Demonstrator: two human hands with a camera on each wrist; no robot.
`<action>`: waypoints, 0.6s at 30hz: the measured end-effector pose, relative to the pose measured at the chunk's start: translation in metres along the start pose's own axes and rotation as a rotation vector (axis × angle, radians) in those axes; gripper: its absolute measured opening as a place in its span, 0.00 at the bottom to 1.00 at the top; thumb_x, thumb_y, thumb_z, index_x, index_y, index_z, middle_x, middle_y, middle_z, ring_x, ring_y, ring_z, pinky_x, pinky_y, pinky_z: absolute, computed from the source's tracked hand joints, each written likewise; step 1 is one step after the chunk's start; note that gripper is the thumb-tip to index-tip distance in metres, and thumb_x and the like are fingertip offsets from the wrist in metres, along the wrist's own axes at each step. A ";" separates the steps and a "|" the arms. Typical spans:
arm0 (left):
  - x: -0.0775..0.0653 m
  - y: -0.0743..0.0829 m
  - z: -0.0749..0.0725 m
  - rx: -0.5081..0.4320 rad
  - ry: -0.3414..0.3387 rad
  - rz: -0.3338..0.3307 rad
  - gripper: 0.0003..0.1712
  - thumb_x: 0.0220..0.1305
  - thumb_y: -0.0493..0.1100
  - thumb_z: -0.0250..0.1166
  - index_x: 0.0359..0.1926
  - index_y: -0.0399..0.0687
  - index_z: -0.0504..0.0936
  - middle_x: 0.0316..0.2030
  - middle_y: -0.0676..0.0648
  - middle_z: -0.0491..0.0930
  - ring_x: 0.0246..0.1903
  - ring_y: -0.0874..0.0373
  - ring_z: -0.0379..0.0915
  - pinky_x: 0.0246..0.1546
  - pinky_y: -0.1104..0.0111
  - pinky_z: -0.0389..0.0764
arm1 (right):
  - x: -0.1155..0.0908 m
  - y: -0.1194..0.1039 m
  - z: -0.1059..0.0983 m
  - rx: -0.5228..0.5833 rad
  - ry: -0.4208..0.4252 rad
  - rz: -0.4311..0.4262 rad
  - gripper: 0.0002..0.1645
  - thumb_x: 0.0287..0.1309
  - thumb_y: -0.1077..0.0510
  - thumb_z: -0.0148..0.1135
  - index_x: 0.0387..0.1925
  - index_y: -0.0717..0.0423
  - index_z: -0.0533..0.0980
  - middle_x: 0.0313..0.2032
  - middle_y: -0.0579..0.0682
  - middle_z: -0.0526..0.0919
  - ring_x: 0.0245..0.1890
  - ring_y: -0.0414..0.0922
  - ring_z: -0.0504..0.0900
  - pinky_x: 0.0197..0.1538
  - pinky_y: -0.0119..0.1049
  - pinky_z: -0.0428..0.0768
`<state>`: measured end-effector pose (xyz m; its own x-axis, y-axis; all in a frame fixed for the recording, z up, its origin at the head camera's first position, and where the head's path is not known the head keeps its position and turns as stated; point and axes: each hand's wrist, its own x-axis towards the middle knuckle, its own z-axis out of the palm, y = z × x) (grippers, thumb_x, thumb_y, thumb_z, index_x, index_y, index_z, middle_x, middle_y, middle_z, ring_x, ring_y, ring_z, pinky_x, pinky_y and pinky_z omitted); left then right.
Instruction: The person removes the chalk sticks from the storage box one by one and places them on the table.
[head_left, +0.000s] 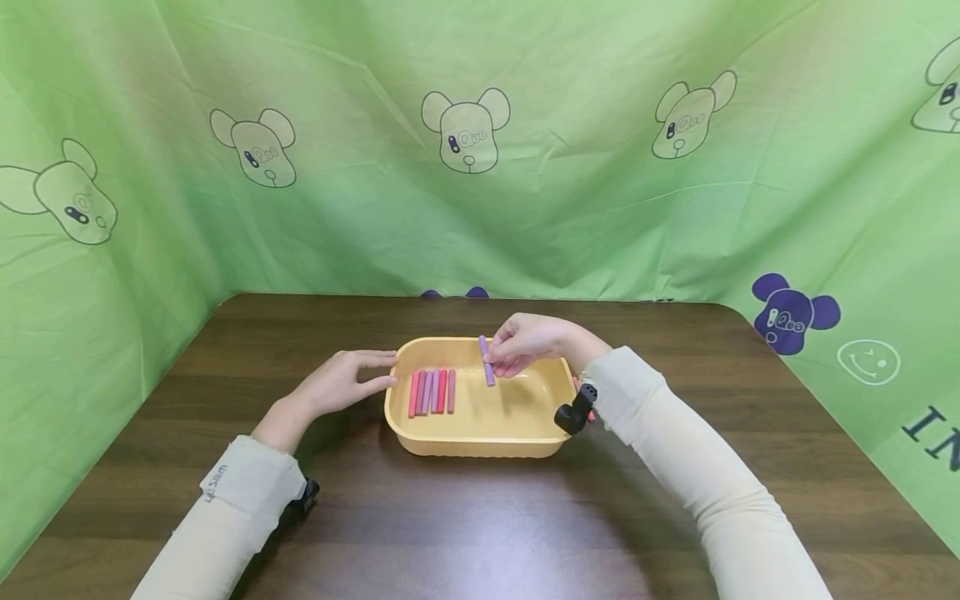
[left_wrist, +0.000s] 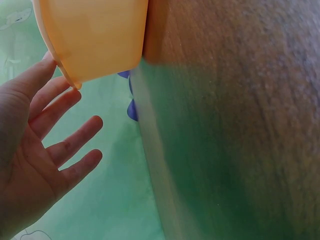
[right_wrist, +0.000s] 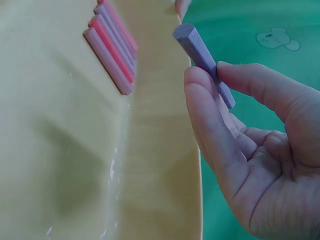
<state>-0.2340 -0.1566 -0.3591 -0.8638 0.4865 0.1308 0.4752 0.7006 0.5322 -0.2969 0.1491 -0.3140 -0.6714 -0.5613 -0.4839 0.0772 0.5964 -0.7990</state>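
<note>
A yellow rectangular tray (head_left: 480,448) with a raised rim sits on the table. Between thumb and fingertips, my right hand (head_left: 522,343) pinches a purple chalk stick (right_wrist: 197,50) above the tray's far side. Several pink, red and purple chalk sticks (head_left: 431,392) lie side by side at the left end of the tray floor, roughly parallel. My left hand (head_left: 341,383) is at the tray's left end, fingers extended and fingertips at the rim (left_wrist: 60,62); nothing is in its grasp.
The dark wooden table (head_left: 420,533) extends around the tray. Green printed cloth (head_left: 465,225) hangs behind and at both sides. A small red object (head_left: 592,416) shows at the tray's right end, mostly hidden by the right wrist's black camera (head_left: 575,408).
</note>
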 end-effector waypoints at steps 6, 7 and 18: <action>0.000 -0.001 0.001 0.001 0.004 -0.001 0.25 0.62 0.49 0.62 0.57 0.43 0.76 0.58 0.43 0.75 0.62 0.47 0.68 0.62 0.53 0.69 | -0.006 0.002 -0.003 0.003 0.008 -0.003 0.07 0.60 0.62 0.57 0.35 0.64 0.76 0.23 0.47 0.84 0.26 0.37 0.82 0.42 0.34 0.84; 0.000 -0.001 0.001 -0.001 0.004 -0.001 0.25 0.62 0.49 0.62 0.57 0.43 0.76 0.58 0.43 0.75 0.62 0.47 0.68 0.62 0.53 0.69 | -0.007 0.002 -0.004 0.002 0.009 -0.005 0.07 0.60 0.62 0.57 0.35 0.64 0.76 0.23 0.47 0.84 0.26 0.37 0.82 0.43 0.35 0.84; -0.001 0.000 0.001 -0.002 -0.002 -0.004 0.25 0.62 0.49 0.62 0.58 0.43 0.76 0.59 0.43 0.75 0.62 0.46 0.68 0.62 0.52 0.69 | -0.020 0.007 -0.009 0.002 0.016 -0.009 0.07 0.59 0.61 0.58 0.34 0.63 0.75 0.24 0.47 0.84 0.27 0.37 0.82 0.41 0.33 0.84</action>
<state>-0.2332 -0.1566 -0.3601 -0.8655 0.4845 0.1271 0.4712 0.7017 0.5344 -0.2893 0.1701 -0.3068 -0.6838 -0.5574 -0.4709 0.0727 0.5901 -0.8041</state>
